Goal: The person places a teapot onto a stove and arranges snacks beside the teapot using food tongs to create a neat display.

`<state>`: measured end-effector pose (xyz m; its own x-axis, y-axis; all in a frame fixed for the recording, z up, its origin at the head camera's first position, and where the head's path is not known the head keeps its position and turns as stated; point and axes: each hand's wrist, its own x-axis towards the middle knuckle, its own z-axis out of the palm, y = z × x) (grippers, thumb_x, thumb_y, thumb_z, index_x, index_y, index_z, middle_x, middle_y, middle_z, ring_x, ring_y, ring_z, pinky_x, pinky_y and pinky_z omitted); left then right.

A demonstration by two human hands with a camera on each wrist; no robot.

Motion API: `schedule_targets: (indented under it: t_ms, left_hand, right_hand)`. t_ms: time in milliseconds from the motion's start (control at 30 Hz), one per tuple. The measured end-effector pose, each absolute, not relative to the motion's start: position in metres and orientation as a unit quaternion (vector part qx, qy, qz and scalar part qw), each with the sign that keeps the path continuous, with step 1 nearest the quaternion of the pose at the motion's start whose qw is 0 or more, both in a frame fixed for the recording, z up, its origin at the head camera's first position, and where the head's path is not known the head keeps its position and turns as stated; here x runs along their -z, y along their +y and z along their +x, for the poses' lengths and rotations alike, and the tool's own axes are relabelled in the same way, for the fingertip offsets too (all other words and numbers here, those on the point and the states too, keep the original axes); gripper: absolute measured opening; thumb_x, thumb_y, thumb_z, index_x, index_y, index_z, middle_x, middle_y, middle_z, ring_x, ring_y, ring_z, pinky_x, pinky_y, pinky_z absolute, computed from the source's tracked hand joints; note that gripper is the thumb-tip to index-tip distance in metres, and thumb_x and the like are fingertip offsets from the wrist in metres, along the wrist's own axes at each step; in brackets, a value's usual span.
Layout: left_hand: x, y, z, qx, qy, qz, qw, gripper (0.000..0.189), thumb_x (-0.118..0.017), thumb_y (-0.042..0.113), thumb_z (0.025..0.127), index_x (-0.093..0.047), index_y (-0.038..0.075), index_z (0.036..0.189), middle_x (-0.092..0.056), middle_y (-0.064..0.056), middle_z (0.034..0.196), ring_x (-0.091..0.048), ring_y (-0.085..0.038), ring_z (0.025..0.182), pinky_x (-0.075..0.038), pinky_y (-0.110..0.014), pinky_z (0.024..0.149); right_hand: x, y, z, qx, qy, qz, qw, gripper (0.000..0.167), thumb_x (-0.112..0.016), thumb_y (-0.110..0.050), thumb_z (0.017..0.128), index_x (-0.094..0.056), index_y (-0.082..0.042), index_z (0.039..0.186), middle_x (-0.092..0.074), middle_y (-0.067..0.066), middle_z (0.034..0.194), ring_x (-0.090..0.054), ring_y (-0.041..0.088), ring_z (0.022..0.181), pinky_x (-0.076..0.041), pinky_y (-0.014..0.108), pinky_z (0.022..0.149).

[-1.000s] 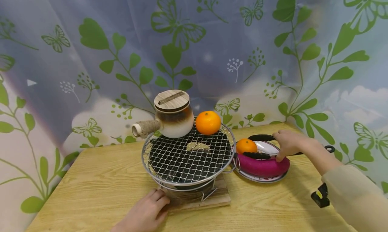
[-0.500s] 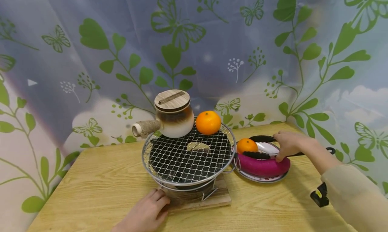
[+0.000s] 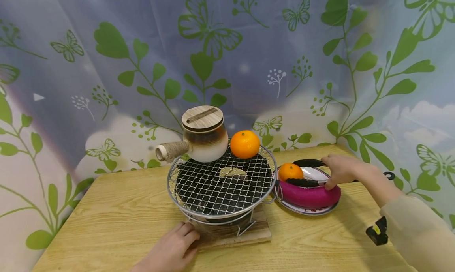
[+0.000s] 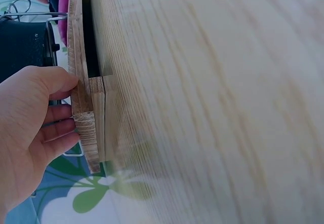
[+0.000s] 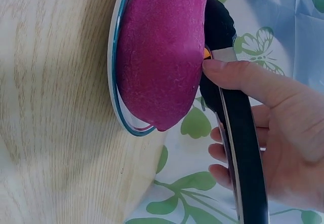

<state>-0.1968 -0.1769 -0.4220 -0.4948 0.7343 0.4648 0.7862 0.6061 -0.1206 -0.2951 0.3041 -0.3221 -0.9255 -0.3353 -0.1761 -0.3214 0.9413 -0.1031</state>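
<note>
The tongs (image 5: 242, 117) have black heads, standing spread, and long black arms with silvery edges; they reach over a plate (image 3: 309, 213), just behind a long purple vegetable (image 3: 307, 196). The hands are well apart: the right hand (image 3: 338, 170) grips the tongs, while the left hand (image 3: 173, 245) pinches a wooden board (image 3: 256, 231) under the grill (image 3: 213, 190). The bench (image 3: 117, 209) carries one plate, one vegetable, one board, one grill, one lidded pot (image 3: 207, 142) and two oranges: one orange (image 3: 290, 172) on the plate, the other orange (image 3: 245, 144) beside the pot on the grill.
</note>
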Motion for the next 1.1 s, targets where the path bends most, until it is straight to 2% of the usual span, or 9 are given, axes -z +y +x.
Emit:
schedule_targets:
  t_ms: [267,667,1100]
  left_hand:
    - [0.423,-0.178,-0.195,0.058,-0.864,-0.437,0.243,0.024,-0.073,0.017,0.067,-0.064,0.009,0.088,-0.056,0.0,0.088,-0.052,-0.016,0.082,-0.049,-0.03,0.073]
    - [0.423,-0.181,-0.192,0.06,-0.869,-0.43,0.237,0.022,-0.073,0.016,0.068,-0.064,0.009,0.088,-0.056,0.0,0.09,-0.053,-0.017,0.084,-0.049,-0.031,0.074]
    - [0.425,-0.178,-0.198,0.05,-0.859,-0.445,0.247,0.022,-0.07,0.019,0.072,-0.063,0.011,0.091,-0.057,0.0,0.092,-0.052,-0.016,0.086,-0.048,-0.03,0.077]
  right_hand:
    - [0.318,0.31,-0.294,0.082,0.979,-0.172,0.08,0.096,-0.08,-0.037,0.065,-0.034,0.021,0.127,-0.04,0.039,0.126,-0.038,0.053,0.116,-0.036,0.058,0.093]
    - [0.307,0.32,-0.289,0.096,0.979,-0.175,0.051,0.097,-0.079,-0.039,0.065,-0.035,0.02,0.128,-0.041,0.038,0.127,-0.038,0.054,0.115,-0.036,0.06,0.091]
    - [0.295,0.334,-0.279,0.12,0.978,-0.162,0.047,0.097,-0.079,-0.041,0.066,-0.034,0.018,0.13,-0.04,0.038,0.128,-0.039,0.054,0.113,-0.039,0.061,0.087]
